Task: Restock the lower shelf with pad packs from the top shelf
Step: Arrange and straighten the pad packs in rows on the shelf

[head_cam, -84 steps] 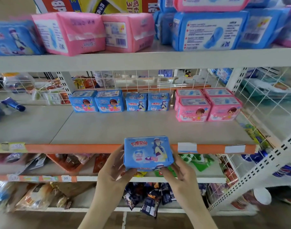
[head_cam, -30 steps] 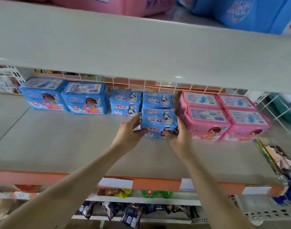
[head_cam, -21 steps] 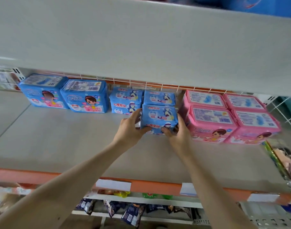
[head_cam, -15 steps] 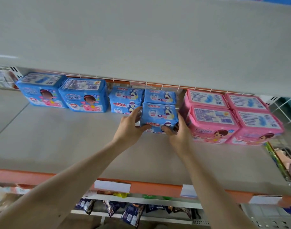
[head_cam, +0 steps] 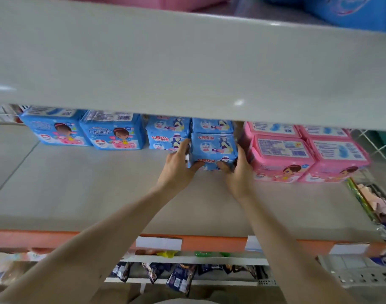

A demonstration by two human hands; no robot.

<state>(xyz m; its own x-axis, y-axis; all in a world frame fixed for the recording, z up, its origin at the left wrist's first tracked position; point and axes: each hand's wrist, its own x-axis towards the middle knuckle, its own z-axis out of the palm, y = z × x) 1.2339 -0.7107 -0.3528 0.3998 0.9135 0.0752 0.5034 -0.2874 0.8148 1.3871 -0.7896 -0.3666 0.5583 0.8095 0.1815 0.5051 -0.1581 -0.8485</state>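
head view: the left grip (head_cam: pixel 178 166), a bare hand, is partly closed on the left side of a small blue soft-plastic pad pack with red lettering (head_cam: pixel 214 148). Its fingers run up the pack's left side and its thumb hooks across the lower front. the right grip (head_cam: pixel 239 174), also bare, mirrors it, with fingers along the right side and the thumb on the lower front edge. the pack stands upright between them, low over the pale grey lower shelf (head_cam: pixel 95 194). the thumbs hide its bottom edge, so i cannot tell whether it rests on the board. it sits directly in front of a matching blue pack (head_cam: pixel 212 126) and just beside another matching pack (head_cam: pixel 166 137) on its left. the stacked pink rectangular packs (head_cam: pixel 282 157) are close on its right, near the right grip's fingers. two larger blue packs with cartoon girls (head_cam: pixel 113 134) stand further left. the grey underside of the top shelf (head_cam: pixel 187 62) fills the upper frame.
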